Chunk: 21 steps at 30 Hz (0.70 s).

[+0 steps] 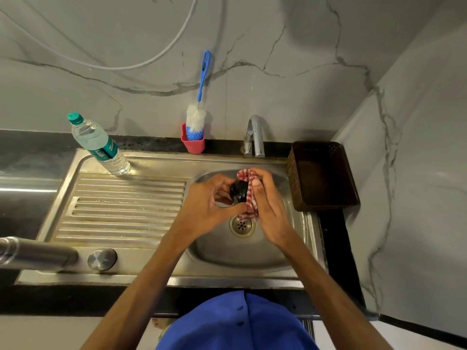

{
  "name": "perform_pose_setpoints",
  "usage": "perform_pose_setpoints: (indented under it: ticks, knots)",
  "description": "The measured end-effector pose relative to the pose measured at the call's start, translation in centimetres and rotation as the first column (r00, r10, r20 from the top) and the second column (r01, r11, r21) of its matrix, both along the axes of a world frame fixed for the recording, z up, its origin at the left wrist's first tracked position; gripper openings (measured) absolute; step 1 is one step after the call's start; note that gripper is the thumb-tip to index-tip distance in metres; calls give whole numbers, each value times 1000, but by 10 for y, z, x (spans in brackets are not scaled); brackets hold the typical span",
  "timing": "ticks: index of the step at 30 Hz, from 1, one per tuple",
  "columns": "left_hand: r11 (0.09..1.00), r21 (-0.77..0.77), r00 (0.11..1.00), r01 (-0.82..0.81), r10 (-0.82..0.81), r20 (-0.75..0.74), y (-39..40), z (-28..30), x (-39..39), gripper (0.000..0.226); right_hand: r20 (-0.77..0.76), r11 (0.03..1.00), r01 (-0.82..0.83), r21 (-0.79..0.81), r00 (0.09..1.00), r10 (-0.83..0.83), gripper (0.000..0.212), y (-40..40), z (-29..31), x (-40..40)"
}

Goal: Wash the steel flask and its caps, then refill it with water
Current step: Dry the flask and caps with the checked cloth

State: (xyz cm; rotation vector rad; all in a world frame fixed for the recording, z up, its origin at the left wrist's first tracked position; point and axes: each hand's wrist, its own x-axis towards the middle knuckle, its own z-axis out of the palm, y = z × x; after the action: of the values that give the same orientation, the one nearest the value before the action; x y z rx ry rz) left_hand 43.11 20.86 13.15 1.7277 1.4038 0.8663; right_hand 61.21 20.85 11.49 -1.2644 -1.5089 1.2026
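Over the steel sink bowl (242,256), my left hand (207,205) grips a small black cap (238,192). My right hand (267,205) presses a red-and-white checked cloth (249,195) against the cap's right side. The cloth wraps part of the cap and hangs down toward the drain (242,225). The steel flask (38,255) lies on its side at the sink's front left edge. A round steel cap (102,259) sits just to the right of the flask. A plastic water bottle (101,145) with a green lid stands at the back left of the drainboard.
The tap (256,136) rises behind the bowl, with no water running. A blue-and-white bottle brush (197,114) stands in a red holder (193,145) against the marble wall. A brown perforated basket (322,175) sits right of the sink. The ribbed drainboard (126,208) lies to the left.
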Motion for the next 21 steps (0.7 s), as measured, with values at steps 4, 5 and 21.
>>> perform_pose_setpoints:
  ticks: [4,5,21]
  knots:
    - [990,61,982,126,-115,-153,1,-4,-7,61,213,989,-121,-90,967,138,23,20,16,4]
    - [981,91,969,169,-149,-199,1,-5,-8,61,250,978,-140,-153,952,176,24,25,20,5]
    - [955,-69,948,-290,296,115,-19,-25,24,49,-521,785,34,-619,730,-442,35,2,12,-20]
